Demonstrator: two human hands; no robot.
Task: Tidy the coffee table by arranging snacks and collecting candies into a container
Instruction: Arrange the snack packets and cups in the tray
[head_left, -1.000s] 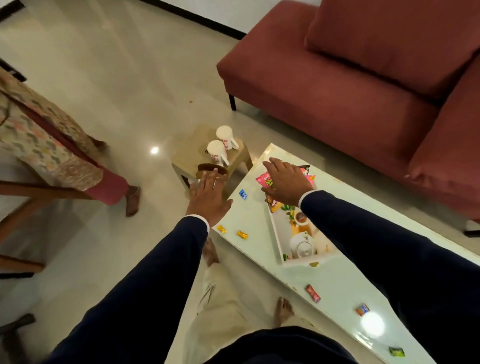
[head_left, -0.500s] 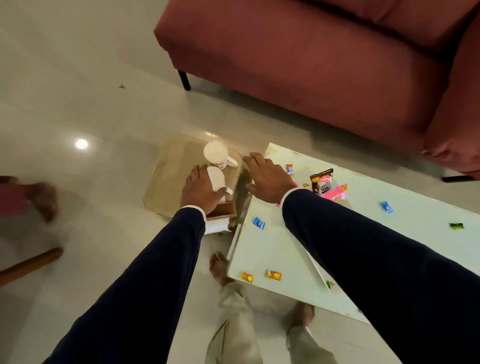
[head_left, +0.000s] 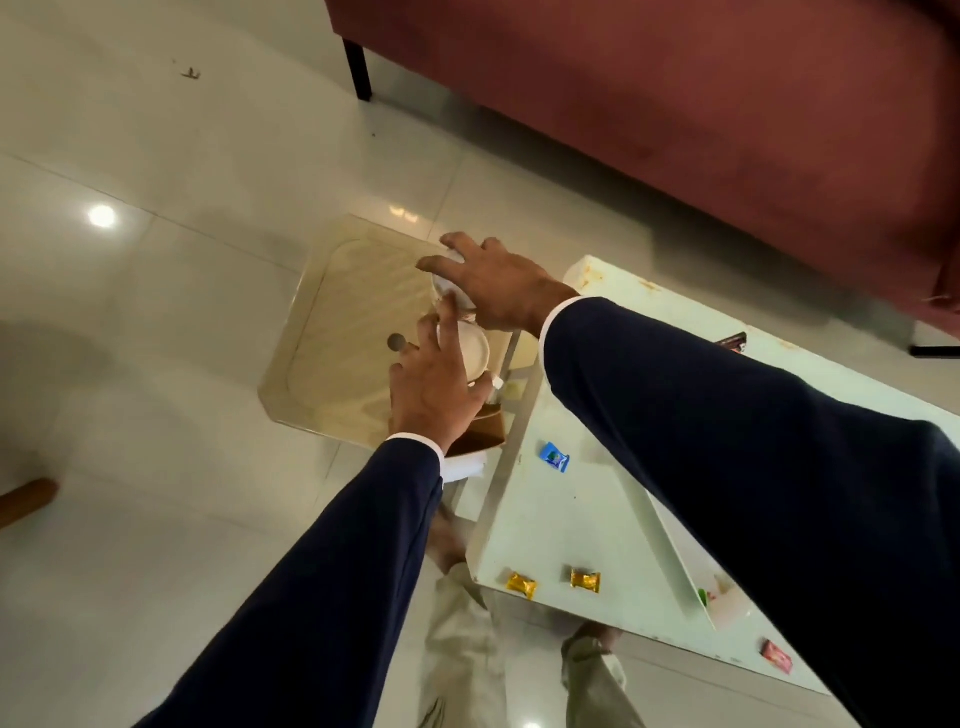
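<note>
Both my hands are at frame centre over the low beige plastic stool (head_left: 337, 332), each at a white ceramic mug. My right hand (head_left: 498, 286) spreads its fingers over the upper mug (head_left: 448, 289), apparently cupping it; my left hand (head_left: 436, 387), fingers apart, lies against the lower mug (head_left: 470, 349), whose round face shows just right of them. Whether either grip has closed I cannot tell. The candies lie lower right on the pale green coffee table (head_left: 582, 509): a blue-wrapped candy (head_left: 555, 457) nearest my left wrist, two gold-wrapped candies (head_left: 551, 581) towards the bottom edge.
</note>
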